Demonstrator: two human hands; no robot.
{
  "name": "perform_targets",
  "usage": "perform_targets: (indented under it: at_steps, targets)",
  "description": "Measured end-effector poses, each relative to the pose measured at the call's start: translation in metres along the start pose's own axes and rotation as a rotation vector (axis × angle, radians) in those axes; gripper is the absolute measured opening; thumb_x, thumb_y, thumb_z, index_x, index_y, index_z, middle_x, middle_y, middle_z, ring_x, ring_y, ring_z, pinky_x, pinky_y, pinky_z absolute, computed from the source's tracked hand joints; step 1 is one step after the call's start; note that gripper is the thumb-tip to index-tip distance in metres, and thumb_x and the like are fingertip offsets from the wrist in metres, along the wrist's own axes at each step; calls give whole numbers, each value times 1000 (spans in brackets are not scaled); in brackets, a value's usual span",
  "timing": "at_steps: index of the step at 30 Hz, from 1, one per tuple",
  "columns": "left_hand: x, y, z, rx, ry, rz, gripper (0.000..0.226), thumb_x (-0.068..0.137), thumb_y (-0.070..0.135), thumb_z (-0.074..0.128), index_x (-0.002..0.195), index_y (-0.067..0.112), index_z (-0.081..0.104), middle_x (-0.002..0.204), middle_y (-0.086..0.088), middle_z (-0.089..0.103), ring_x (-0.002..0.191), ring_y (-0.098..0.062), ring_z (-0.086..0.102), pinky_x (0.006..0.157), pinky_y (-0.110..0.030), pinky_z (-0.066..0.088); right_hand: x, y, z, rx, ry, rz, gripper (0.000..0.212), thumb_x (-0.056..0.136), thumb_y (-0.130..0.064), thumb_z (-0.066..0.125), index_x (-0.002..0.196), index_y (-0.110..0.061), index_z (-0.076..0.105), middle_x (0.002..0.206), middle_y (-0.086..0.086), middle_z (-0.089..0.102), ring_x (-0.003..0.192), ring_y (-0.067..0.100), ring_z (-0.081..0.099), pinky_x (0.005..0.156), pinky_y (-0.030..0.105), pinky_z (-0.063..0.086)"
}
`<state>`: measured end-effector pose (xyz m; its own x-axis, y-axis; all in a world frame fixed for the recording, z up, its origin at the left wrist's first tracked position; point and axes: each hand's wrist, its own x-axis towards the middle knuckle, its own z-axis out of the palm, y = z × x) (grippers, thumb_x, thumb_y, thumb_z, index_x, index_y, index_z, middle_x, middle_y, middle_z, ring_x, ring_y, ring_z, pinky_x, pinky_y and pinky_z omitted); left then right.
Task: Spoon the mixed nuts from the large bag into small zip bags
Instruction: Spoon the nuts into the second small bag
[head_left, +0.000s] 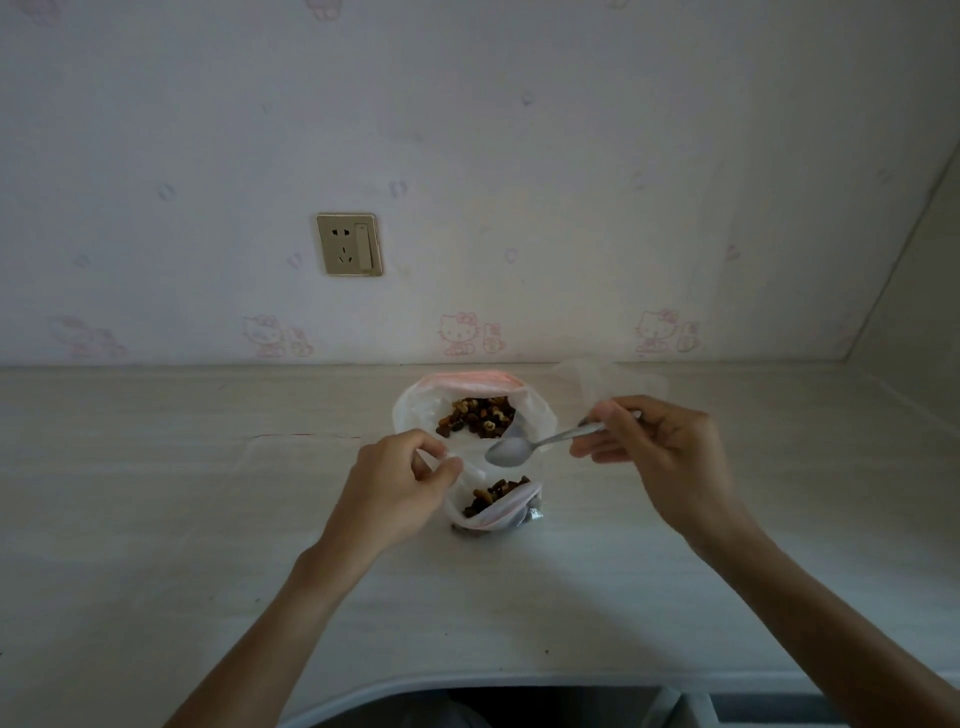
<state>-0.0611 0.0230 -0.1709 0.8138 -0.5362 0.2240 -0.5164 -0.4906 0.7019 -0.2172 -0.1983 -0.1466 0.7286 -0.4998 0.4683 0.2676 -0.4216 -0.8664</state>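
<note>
- The right hand is pinching the handle of the spoon between its fingers; the bowl is hanging empty between the two bags, so nothing is at stake in it yet.
- The left hand is pinching the rim of the small zip bag with curled fingers, holding its mouth open. If that pinch is slackening, the soft film is likely folding shut and the next spoonful is landing on the surface.
- The small zip bag is sitting just in front of the large bag, and is already holding some mixed nuts; tugging its rim sideways risks tipping it.
- The large bag is standing open with nobody holding it. A spoon digging in could be dragging it over or collapsing its wall.
- Spare clear bags are lying behind the right hand, where a sweeping wrist could be knocking them away.
</note>
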Motion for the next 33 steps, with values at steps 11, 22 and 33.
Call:
perform_targets:
  at_steps: [11,22,33]
  targets:
    - [41,6,-17,-103,248,181,8,90,29,78,86,34,71,65,12,65,58,-1,60,58,-10,44,42,22,27,300,102,354,34,104,-30,57,98,1,71,81,18,77,74,34,77,60,34,64]
    - [116,4,7,432,124,235,62,83,54,80,135,25,63,128,3,66,116,-18,61,96,-39,51,64,58,65,126,114,356,35,102,-33,60,89,-3,72,69,12,76,65,26,76,60,27,61]
    - [115,-13,22,211,223,245,28,98,51,63,110,29,76,97,16,75,84,-2,68,74,-28,57,66,55,47,160,13,222,24,97,-32,69,92,-9,74,79,9,79,78,23,78,71,33,65]
